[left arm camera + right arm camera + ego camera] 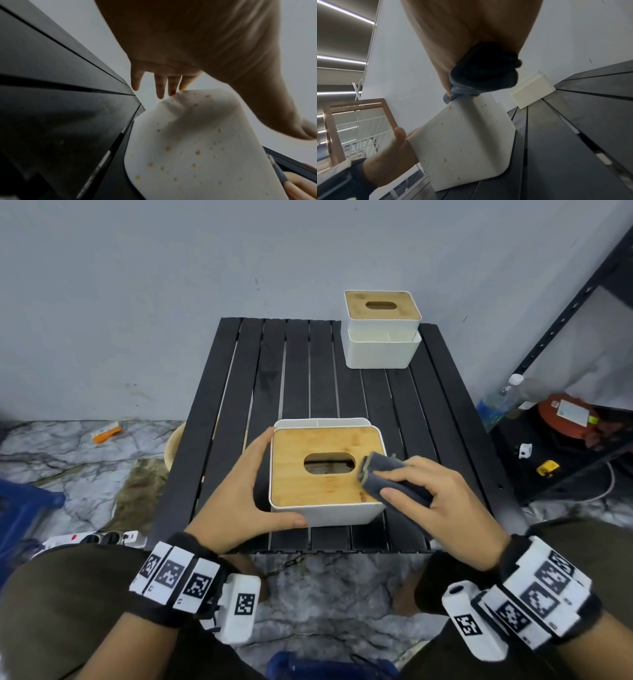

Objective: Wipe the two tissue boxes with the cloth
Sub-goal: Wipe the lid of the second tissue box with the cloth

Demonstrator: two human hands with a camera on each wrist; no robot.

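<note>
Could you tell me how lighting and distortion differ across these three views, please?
Head view: evenly lit, wide-angle bending at the edges. Left wrist view: dim, left hand backlit, near tissue box stretched. Right wrist view: cloth almost black in shadow.

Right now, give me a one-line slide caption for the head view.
Left hand steadies the near white, bamboo-lidded tissue box while right hand wipes its lid with a folded grey cloth.

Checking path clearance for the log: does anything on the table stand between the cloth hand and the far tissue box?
Nothing visible does. The right hand holds the cloth on the near tissue box; bare table lies before the far tissue box.
</note>
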